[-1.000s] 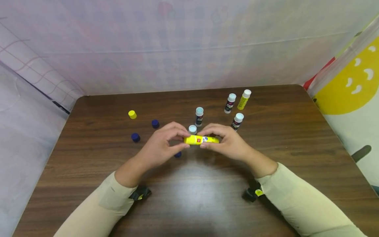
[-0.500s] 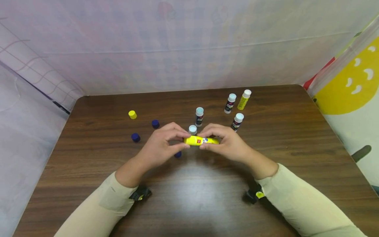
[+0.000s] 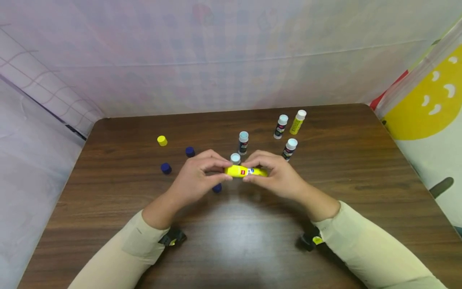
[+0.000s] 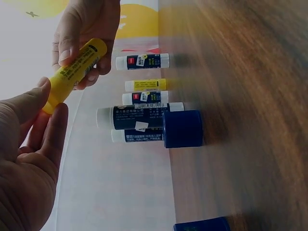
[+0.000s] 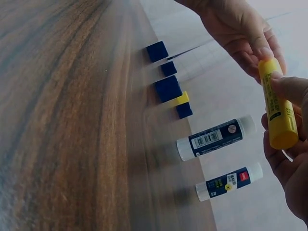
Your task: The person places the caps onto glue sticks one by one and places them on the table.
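To the left on the brown tabletop (image 3: 108, 188), a yellow cap (image 3: 162, 141) is being seen apart from the rest, with one dark blue cap (image 3: 166, 168) being seen nearer the person and another dark blue cap (image 3: 190, 151) being shown near the knuckles of the left grip (image 3: 195, 174). By this grip, the left end of a yellow glue stick (image 3: 237, 171) is being pinched between thumb and fingertips, and the stick is being held roughly level above the tabletop, midway between the two hands. A nearer dark blue cap (image 3: 217, 188) is being partly covered below the left thumb; a fourth dark blue cap (image 5: 168, 88) is being caught from the right wrist, its place probably being masked by the left hand in the head view. Behind the held stick, a white-topped stick (image 3: 235, 158) is being mostly hidden, and a dark glue stick (image 3: 243, 143) is being seen upright just beyond. The stick's right end is being clasped by the right grip (image 3: 279, 172), thumb and fingers being closed round it. Farther right, two more dark glue sticks (image 3: 280, 127) and a yellow-labelled stick (image 3: 298, 122) are being displayed upright, white ends uppermost.
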Available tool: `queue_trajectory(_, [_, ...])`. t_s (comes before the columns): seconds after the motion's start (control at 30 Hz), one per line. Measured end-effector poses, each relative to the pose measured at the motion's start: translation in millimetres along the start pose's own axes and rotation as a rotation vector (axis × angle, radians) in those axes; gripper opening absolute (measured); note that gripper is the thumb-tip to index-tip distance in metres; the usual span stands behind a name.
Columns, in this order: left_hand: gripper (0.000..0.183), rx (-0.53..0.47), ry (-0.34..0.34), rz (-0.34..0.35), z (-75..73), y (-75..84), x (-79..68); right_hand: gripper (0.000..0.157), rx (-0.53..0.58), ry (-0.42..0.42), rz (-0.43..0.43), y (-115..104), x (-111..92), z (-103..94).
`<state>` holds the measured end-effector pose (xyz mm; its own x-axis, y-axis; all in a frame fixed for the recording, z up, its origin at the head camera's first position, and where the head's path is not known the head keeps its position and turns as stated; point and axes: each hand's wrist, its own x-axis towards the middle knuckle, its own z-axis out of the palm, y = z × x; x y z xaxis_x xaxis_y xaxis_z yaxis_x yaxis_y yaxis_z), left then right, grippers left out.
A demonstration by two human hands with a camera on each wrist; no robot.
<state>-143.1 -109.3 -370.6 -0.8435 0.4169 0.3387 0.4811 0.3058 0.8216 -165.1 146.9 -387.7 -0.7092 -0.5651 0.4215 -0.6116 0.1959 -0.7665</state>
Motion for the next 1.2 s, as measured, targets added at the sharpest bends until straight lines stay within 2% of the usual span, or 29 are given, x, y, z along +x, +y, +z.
queue_trajectory(0.3, [0.027,-0.022,0.013,-0.003,1.6,0.7,-0.3,0.028,-0.009,-0.003,0.014,1,0,-0.2])
queue_trajectory(0.7, [0.026,-0.013,-0.01,0.004,2.2,1.3,0.4,0.029,-0.029,-0.022,0.06,0,0,-2.8])
queue_trajectory(0.9, [0.028,0.017,-0.023,0.035,0.6,3.1,2.0,0.038,-0.049,-0.026,0.053,-2,1,-2.7])
queue_trajectory(1.2, [0.031,0.036,0.002,0.13,-4.4,12.8,7.1,0.037,-0.125,-0.013,-0.022,-14,5,-6.6])
